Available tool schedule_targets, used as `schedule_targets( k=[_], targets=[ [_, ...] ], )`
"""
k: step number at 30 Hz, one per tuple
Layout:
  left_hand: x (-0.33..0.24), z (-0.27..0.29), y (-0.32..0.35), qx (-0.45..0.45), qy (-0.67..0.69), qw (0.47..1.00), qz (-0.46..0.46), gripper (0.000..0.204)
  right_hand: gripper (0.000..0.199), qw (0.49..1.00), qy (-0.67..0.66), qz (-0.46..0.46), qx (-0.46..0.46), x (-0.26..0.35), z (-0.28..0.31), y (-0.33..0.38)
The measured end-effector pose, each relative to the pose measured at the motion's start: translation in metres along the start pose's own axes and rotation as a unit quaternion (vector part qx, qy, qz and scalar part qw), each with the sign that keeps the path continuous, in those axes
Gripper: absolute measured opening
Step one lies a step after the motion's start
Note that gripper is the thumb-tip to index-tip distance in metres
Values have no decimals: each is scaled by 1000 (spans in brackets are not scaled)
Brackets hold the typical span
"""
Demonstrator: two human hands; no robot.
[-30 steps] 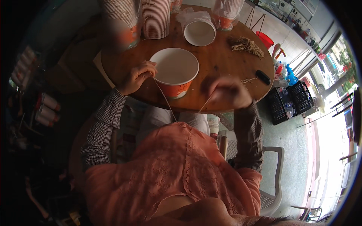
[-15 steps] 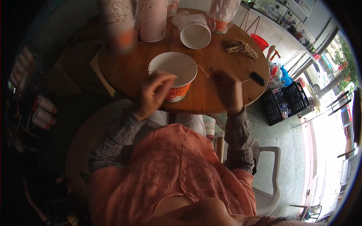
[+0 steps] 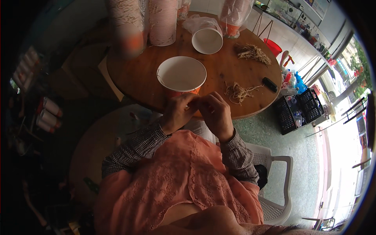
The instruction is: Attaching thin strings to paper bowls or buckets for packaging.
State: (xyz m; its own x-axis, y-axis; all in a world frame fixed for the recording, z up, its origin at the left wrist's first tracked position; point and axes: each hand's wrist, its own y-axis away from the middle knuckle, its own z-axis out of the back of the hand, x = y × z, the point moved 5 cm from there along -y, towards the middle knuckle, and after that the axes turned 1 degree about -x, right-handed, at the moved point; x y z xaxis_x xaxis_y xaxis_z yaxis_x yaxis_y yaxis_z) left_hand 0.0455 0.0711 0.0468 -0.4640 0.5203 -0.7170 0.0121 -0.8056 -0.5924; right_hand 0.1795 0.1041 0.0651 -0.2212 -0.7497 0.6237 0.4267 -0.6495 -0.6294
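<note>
Hands: left hand [image 3: 178, 113] and right hand [image 3: 217, 113] meet fingertip to fingertip at the near edge of the tabletop [image 3: 133, 76], fingers pinched together; whatever they pinch is too small to tell.
Paper bucket: white inside, orange outside [image 3: 181, 74], upright and open, just beyond the hands, touching or almost touching the left fingers.
Loose fibre: a tan tangle [image 3: 239, 92] right of the bucket, near the right hand; a second clump [image 3: 252, 52] farther back.
Other cups: a white cup [image 3: 207, 40] lying tilted; tall cup stacks [image 3: 162, 21] at the far rim.
Dark small object: [image 3: 269, 84] at the right edge.
</note>
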Motion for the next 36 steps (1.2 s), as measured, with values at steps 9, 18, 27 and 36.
schedule_targets(
  k=[9,18,27,36],
  targets=[
    [19,1,1,-10,175,980,91,15,26,904,-373,-200,62,-24,-13,3],
    [10,3,3,-13,193,978,77,22,29,885,-399,-213,106,-32,-26,7],
    [8,12,0,1,134,990,42,23,14,877,-397,-250,106,-21,-15,7],
    [-1,16,-2,-31,63,997,-31,21,9,941,-270,-204,31,-32,-10,8]
  ],
)
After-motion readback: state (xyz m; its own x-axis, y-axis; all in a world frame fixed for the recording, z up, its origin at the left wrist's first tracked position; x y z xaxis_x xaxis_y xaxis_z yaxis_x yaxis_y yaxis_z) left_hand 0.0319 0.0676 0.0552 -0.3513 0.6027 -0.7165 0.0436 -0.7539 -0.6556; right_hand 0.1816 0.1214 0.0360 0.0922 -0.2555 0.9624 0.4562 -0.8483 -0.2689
